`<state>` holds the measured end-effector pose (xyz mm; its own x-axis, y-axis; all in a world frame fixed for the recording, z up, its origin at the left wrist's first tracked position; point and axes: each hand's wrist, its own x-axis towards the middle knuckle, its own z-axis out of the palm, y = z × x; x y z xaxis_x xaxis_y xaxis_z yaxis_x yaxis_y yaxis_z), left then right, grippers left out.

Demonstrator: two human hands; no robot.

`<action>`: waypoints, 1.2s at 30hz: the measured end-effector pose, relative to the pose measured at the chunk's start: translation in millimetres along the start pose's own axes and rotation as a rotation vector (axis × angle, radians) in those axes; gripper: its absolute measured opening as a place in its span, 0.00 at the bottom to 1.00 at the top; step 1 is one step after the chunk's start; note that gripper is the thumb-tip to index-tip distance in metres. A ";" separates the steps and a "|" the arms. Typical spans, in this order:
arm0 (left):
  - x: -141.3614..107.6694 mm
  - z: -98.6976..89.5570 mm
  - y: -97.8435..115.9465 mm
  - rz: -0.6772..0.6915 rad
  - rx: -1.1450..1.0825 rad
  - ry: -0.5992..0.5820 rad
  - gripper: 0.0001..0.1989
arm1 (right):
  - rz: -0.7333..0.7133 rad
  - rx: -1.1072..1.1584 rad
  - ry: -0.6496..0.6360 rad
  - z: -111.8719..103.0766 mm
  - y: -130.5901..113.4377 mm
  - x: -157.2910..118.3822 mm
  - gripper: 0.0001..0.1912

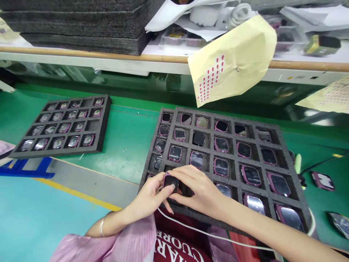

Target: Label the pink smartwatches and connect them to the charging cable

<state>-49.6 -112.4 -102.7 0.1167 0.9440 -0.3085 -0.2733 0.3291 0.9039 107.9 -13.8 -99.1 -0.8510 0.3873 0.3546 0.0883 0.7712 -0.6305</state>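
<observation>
A smartwatch body (171, 183) with a dark screen and purple frame is held above the near left part of a grey foam tray (237, 125). My left hand (151, 193) grips it from the left, thumb across the screen. From the other side my right hand (195, 187) closes on it, fingers at its top and right edges. A white cable (196, 231) runs from under the hands towards the lower right; its link to the watch is hidden. Several similar watch bodies (221, 166) lie screen up in the tray's compartments.
Another foam tray (94, 145) with watch parts lies on the green bench at left. A loose watch part (323, 181) and a pale green-handled tool (298, 163) lie at right. Yellow paper (234, 62) hangs from the shelf edge, with stacked black foam (81, 25) above.
</observation>
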 end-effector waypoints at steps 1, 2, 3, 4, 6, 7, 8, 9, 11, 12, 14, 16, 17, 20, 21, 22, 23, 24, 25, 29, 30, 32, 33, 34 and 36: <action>0.0 0.3 0.3 0.000 0.007 0.005 0.16 | -0.003 0.002 0.004 0.4 0.5 -0.2 0.20; 0.0 0.9 0.5 0.000 0.015 0.011 0.16 | -0.006 0.001 0.007 0.7 0.7 -0.4 0.20; -0.1 1.4 0.5 -0.002 0.024 0.019 0.16 | -0.008 -0.003 0.010 0.8 0.7 -0.7 0.20; -0.3 2.1 0.3 -0.004 0.033 0.027 0.15 | -0.008 -0.009 0.013 0.9 0.5 -0.9 0.20; -0.9 3.1 -0.6 -0.011 0.050 0.043 0.15 | -0.008 -0.019 0.016 1.0 0.2 -1.4 0.20; -1.3 3.4 -1.2 -0.014 0.058 0.049 0.15 | -0.009 -0.023 0.018 1.2 0.0 -1.7 0.20; -1.6 3.5 -1.8 -0.016 0.064 0.053 0.14 | -0.011 -0.026 0.020 1.3 -0.1 -2.0 0.20; -1.9 3.4 -2.4 -0.015 0.070 0.055 0.14 | -0.010 -0.029 0.021 1.5 -0.1 -2.2 0.20; -2.1 2.9 -3.5 -0.016 0.079 0.054 0.14 | -0.005 -0.035 0.022 1.9 0.0 -2.5 0.20; -2.1 2.5 -3.9 -0.016 0.082 0.053 0.13 | -0.002 -0.036 0.022 2.1 0.1 -2.6 0.20; -1.8 1.7 -4.6 -0.018 0.091 0.053 0.13 | 0.004 -0.033 0.019 2.5 0.5 -2.7 0.20; -1.4 1.4 -4.8 -0.017 0.101 0.051 0.12 | 0.006 -0.030 0.017 2.8 1.0 -2.8 0.20; -1.2 1.4 -4.7 -0.016 0.105 0.050 0.12 | 0.007 -0.029 0.018 2.9 1.2 -2.9 0.20; -0.7 1.9 -3.6 -0.016 0.101 0.047 0.12 | 0.011 -0.032 0.023 2.9 1.2 -2.9 0.20; -0.7 2.2 -3.3 -0.017 0.097 0.048 0.12 | 0.013 -0.031 0.025 2.9 1.0 -2.8 0.20; -0.8 2.3 -3.0 -0.019 0.094 0.047 0.12 | 0.016 -0.030 0.025 2.7 0.8 -2.6 0.19; -0.9 2.4 -2.9 -0.021 0.091 0.048 0.12 | 0.020 -0.030 0.025 2.6 0.6 -2.4 0.19; -1.0 2.3 -3.1 -0.023 0.091 0.048 0.12 | 0.022 -0.030 0.024 2.3 0.4 -2.1 0.19; -1.2 2.2 -3.5 -0.024 0.092 0.048 0.12 | 0.022 -0.030 0.023 2.1 0.2 -1.7 0.19; -1.9 1.5 -6.3 -0.024 0.118 0.047 0.12 | 0.011 -0.027 0.023 0.9 -0.5 -0.3 0.19; -2.0 1.4 -6.8 -0.026 0.123 0.046 0.12 | 0.009 -0.027 0.024 0.6 -0.6 0.0 0.19; -2.0 1.5 -7.3 -0.030 0.125 0.049 0.12 | 0.010 -0.026 0.026 0.3 -0.9 0.3 0.18; -2.0 1.6 -7.2 -0.032 0.124 0.050 0.12 | 0.011 -0.027 0.027 0.2 -1.0 0.3 0.18; -2.0 1.8 -7.1 -0.033 0.123 0.052 0.13 | 0.011 -0.029 0.027 0.1 -1.0 0.3 0.18; -2.2 1.9 -6.6 -0.033 0.126 0.054 0.13 | 0.010 -0.030 0.025 0.0 -1.1 0.3 0.18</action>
<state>-46.3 -116.6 -107.4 0.0716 0.9336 -0.3511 -0.1480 0.3581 0.9219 107.6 -14.5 -98.3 -0.8367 0.4075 0.3660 0.1125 0.7818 -0.6133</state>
